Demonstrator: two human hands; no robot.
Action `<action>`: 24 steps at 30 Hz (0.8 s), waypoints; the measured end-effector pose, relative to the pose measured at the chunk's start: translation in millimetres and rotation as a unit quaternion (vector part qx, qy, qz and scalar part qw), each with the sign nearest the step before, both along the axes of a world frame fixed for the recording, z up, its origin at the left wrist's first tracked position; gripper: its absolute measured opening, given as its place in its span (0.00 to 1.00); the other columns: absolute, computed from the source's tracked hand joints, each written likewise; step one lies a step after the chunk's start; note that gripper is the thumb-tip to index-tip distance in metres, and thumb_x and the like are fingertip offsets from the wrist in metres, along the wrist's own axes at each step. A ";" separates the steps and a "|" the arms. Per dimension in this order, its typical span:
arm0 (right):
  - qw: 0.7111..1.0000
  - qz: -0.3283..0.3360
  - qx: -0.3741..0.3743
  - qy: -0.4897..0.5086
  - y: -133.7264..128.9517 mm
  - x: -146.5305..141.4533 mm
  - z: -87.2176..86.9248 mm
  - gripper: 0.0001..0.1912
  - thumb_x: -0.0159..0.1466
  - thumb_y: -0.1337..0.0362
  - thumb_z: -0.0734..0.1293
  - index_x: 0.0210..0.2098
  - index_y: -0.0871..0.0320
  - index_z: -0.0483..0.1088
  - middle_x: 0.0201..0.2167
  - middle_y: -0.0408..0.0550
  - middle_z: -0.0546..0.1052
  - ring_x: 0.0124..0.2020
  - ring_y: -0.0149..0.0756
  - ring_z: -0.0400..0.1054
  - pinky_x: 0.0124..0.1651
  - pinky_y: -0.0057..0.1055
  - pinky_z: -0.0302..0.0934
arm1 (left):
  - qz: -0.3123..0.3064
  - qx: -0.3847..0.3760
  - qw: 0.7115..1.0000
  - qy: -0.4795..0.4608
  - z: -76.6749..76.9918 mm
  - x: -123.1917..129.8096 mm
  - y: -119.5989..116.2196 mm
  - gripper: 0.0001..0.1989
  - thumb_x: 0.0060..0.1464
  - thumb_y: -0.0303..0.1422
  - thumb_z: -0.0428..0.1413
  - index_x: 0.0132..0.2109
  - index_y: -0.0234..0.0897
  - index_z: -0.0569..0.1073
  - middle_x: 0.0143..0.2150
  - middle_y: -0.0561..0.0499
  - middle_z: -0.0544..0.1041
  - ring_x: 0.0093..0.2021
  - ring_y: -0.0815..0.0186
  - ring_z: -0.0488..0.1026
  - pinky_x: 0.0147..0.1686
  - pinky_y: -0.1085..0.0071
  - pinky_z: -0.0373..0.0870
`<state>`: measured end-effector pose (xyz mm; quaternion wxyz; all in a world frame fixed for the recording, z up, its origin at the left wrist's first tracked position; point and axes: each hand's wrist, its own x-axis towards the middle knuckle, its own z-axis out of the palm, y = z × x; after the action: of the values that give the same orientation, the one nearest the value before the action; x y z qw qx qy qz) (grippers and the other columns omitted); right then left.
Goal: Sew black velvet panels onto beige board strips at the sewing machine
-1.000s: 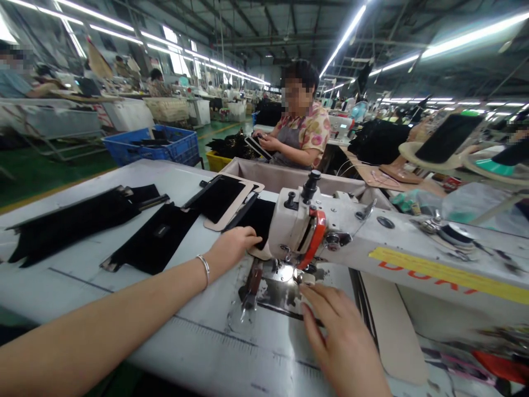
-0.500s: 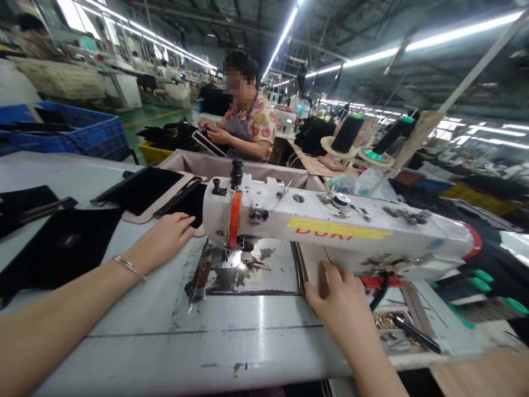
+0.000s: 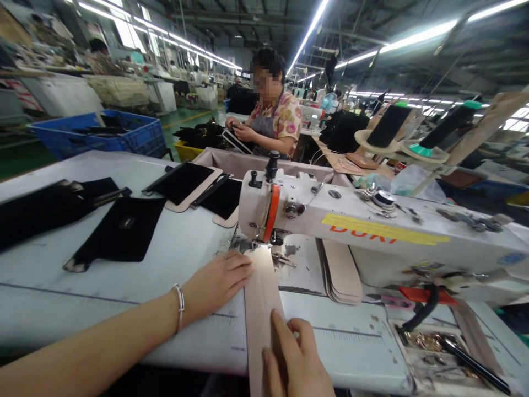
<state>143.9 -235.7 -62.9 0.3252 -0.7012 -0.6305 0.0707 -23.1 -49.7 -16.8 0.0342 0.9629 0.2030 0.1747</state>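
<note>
A long beige panel (image 3: 262, 309) lies under the needle area of the white sewing machine (image 3: 306, 215) and runs toward me past the table's front edge. My left hand (image 3: 215, 281) lies flat beside the panel, its extended fingertips touching the left edge near the presser foot; its thumb is hidden. My right hand (image 3: 295, 358) holds the panel's right side nearer to me, with index finger and thumb on it. Right of the needle, partly under the machine arm, rests a stack of several beige panels (image 3: 343, 275) with rounded ends.
Black pieces with beige backing (image 3: 185, 182) lie left of the machine, with a black pouch-like piece (image 3: 124, 226) nearer. A tray of metal parts (image 3: 433, 342) sits at right. Thread cones (image 3: 388, 127) stand behind. A co-worker (image 3: 273, 110) handles a piece beyond the table.
My left hand has come from the black pieces to the needle area. My right hand has left the stack and moved left and nearer me; a beige panel now lies under the needle. The view has shifted left.
</note>
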 end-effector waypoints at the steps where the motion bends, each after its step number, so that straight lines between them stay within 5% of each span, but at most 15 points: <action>1: 1.000 0.009 0.004 0.006 3.3 0.4 -4.0 0.24 0.66 0.67 0.59 0.61 0.57 0.64 0.45 0.57 0.68 0.32 0.36 0.73 0.32 0.28 0.73 | -0.002 0.005 1.000 -0.002 -1.4 -0.3 0.9 0.14 0.66 0.28 0.49 0.55 0.33 0.72 0.55 0.44 0.73 0.56 0.59 0.68 0.58 0.59 0.68; 9: 0.999 0.026 -0.035 0.002 4.4 13.2 -7.3 0.23 0.72 0.63 0.53 0.62 0.52 0.66 0.42 0.53 0.69 0.28 0.33 0.72 0.37 0.30 0.73 | -0.001 0.017 1.000 -0.001 3.0 -1.1 -1.1 0.14 0.65 0.28 0.50 0.55 0.31 0.71 0.55 0.43 0.73 0.57 0.58 0.68 0.58 0.57 0.68; 24: 0.975 0.116 -0.029 0.185 12.9 -0.7 5.5 0.24 0.67 0.71 0.55 0.60 0.53 0.68 0.38 0.47 0.70 0.36 0.29 0.70 0.43 0.21 0.67 | 0.027 -0.029 0.999 0.019 0.8 -8.6 1.5 0.14 0.66 0.27 0.49 0.56 0.37 0.71 0.57 0.45 0.70 0.58 0.58 0.65 0.58 0.57 0.65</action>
<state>143.2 -222.8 -57.4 0.4053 -0.6074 -0.6338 0.2550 -31.7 -48.2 -16.0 0.0533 0.9589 0.2343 0.1510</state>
